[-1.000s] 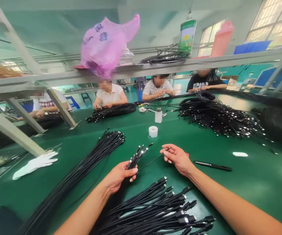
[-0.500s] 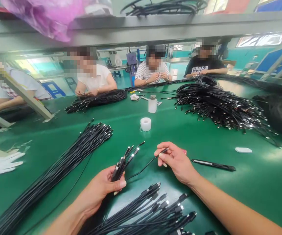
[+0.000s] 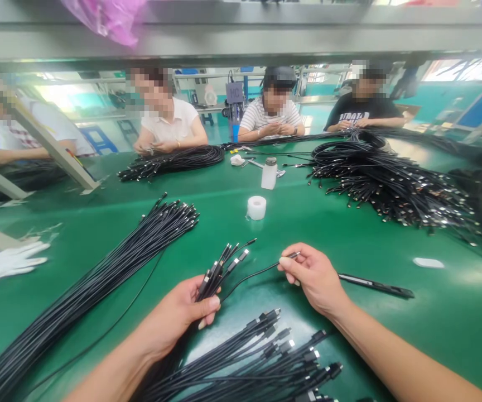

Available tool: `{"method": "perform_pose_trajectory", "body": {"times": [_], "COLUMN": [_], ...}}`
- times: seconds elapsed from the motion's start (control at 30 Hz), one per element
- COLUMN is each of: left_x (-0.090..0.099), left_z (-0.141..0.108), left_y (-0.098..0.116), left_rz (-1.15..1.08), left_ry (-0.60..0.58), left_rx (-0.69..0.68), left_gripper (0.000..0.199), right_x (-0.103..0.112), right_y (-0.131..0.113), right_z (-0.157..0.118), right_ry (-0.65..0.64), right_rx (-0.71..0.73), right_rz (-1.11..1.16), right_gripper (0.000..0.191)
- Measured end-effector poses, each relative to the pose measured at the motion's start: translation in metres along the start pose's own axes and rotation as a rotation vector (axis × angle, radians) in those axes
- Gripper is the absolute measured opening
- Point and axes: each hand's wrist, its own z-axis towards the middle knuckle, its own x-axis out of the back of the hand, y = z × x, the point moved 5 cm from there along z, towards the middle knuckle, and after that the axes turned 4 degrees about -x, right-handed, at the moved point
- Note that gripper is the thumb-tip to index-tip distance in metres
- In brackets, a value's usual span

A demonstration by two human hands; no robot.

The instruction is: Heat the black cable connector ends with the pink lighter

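Observation:
My left hand is closed round a bunch of black cables, their metal-tipped plugs fanning up and to the right. One black cable leaves that bunch and runs to my right hand, which pinches it close behind its plug between thumb and fingers. Below my hands lies a pile of black cables with plugs pointing right. To the left a long bundle of black cables stretches diagonally over the green table.
A roll of white tape and a white bottle stand mid-table. A black utility knife lies right, a white glove left. A large cable heap is far right. Several people sit opposite; a metal shelf spans overhead.
The view has shifted slightly, moving the whole scene a little right and mostly up. Both hands keep their hold on the cables, in nearly the same pose.

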Motion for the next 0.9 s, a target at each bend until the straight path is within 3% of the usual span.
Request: {"method": "perform_pose_trajectory", "body": {"times": [0.37,0.6,0.77,0.9], "left_x": [-0.003,0.001,0.0,-0.006], "left_z": [-0.001,-0.004,-0.007,-0.008], "left_y": [0.002,0.007,0.011,0.012], "left_rz": [-0.027,0.02,0.0,-0.058], "left_ry": [0.022,0.113,0.097,0.022], "left_rx": [-0.002,-0.048,-0.074,-0.102], "left_gripper": [0.04,0.032,0.033,0.037], "right_x": [-0.004,-0.003,0.001,-0.01], "right_y": [-0.002,-0.001,0.006,0.003], "right_z": [-0.004,-0.005,-0.005,-0.012], "right_ry": [-0.049,-0.054,-0.068,-0.182], "right_rx": [0.031,-0.069,-0.055,0.148], "right_rz": [0.013,0.198,-0.323,-0.669], "right_gripper": [0.028,0.026,0.028,0.015]}}
